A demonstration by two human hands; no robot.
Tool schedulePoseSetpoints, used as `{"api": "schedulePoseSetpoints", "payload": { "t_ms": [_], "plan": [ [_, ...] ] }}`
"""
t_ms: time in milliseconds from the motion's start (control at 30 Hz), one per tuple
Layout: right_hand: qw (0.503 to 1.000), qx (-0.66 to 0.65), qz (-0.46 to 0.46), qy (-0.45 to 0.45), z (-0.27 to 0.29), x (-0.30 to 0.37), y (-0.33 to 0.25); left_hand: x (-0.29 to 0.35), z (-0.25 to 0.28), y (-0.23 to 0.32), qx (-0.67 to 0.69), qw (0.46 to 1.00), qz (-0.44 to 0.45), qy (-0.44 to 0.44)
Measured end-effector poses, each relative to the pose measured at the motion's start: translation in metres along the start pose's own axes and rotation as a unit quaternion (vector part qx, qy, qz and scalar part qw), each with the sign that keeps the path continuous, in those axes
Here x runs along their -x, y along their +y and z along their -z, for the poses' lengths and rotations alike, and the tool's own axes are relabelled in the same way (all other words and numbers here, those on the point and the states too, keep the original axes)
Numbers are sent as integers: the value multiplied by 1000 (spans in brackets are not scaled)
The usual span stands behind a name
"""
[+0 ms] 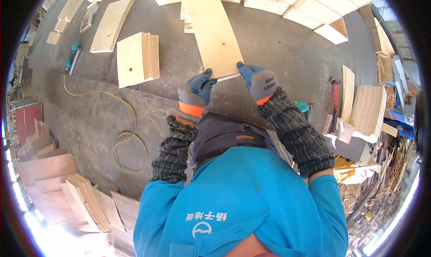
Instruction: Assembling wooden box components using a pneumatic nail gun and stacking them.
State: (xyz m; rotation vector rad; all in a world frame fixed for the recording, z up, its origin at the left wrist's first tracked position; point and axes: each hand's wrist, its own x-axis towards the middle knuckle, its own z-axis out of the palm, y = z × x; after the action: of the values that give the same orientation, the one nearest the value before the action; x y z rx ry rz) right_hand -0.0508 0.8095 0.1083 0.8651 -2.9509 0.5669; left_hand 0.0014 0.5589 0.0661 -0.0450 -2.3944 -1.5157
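A long pale wooden board [214, 35] stretches away from me across the dark worktable [175, 55]. My left hand [194, 93], in a grey and blue work glove with an orange band, is closed on the board's near left corner. At the near right corner, my right hand [259, 83] pinches the board in a matching glove. A thin, light edge shows beneath the near end, between the two hands. Under the far part of the board, a small stack of wood pieces [188, 27] is partly hidden.
Left of the board stands a stack of panels [134, 59]. Beyond lie a thick board [112, 26] and a teal air tool [73, 57] with a yellow hose [134, 118]. Wooden boxes [301, 5] line the far right. Another teal tool [301, 106] sits beside my right forearm, near stacked strips [366, 109].
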Motion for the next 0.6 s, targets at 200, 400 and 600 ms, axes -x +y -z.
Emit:
{"api": "schedulePoseSetpoints", "payload": {
  "t_ms": [200, 400, 600],
  "plan": [
    [993, -74, -7, 94, -4, 1, 3, -5, 2, 12, -55, 998, -33, -12],
    [989, -130, -74, -10, -5, 2, 5, -8, 14, 13, -54, 997, -4, -52],
    [992, -110, -22, 61, -10, 4, 7, -34, 37, 58, -193, 969, 50, -148]
  ]
}}
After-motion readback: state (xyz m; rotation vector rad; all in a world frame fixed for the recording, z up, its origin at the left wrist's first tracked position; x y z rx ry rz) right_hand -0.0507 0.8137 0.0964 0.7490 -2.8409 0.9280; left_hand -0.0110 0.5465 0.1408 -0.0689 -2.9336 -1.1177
